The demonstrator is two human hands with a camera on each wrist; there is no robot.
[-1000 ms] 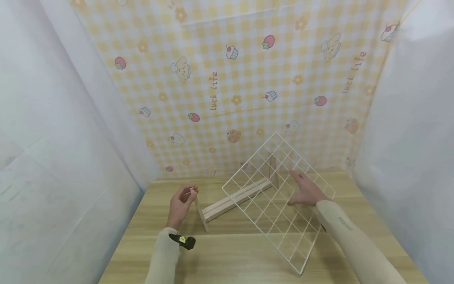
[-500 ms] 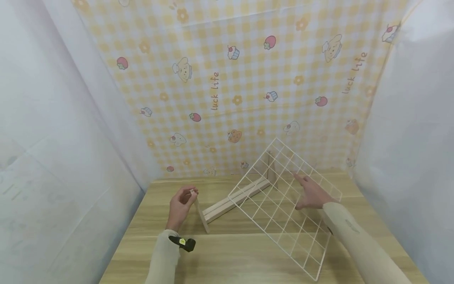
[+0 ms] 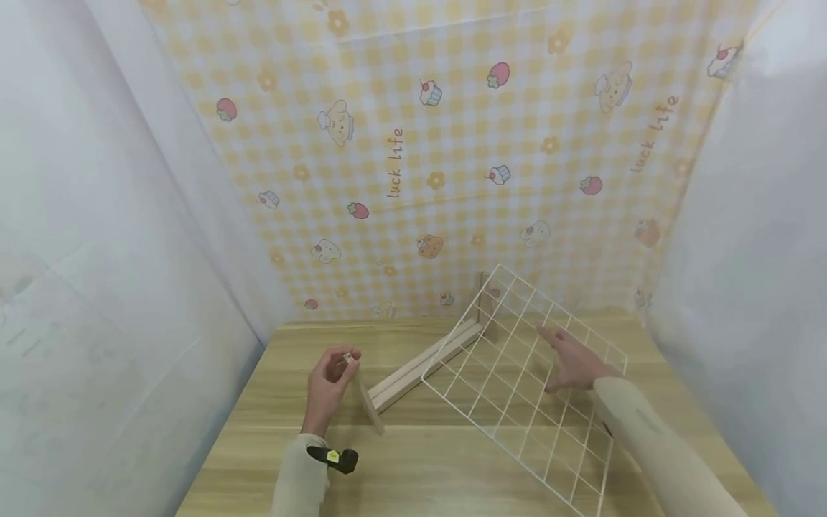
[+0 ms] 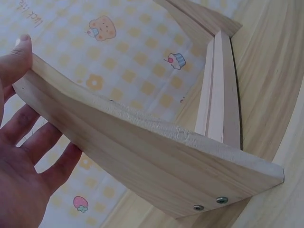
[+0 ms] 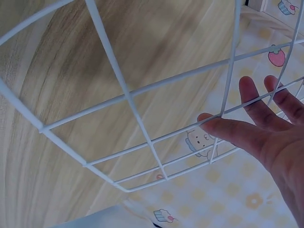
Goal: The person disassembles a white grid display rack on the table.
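My left hand (image 3: 325,391) grips the upper end of the near side board (image 4: 128,137) of a wooden stand. Two parallel pale slats (image 3: 428,365) join that board to a far upright board (image 3: 484,305). Two screw heads (image 4: 222,200) show low on the near board. With my right hand (image 3: 575,362) I hold a white wire grid panel (image 3: 492,436), tilted above the table to the right of the stand. In the right wrist view, the thumb (image 5: 232,131) lies against the wires and other fingers reach past them. The grid partly overlaps the far board in the head view.
The wood-grain table (image 3: 400,467) lies beneath everything. A yellow checked cloth (image 3: 452,143) with cartoon prints hangs behind it. White sheets close off the left side (image 3: 129,251) and the right side (image 3: 743,251).
The grid panel has moved right and lower in the head view, with my right hand moving slightly the same way. The stand has turned a little, while my left hand keeps hold of its near board.
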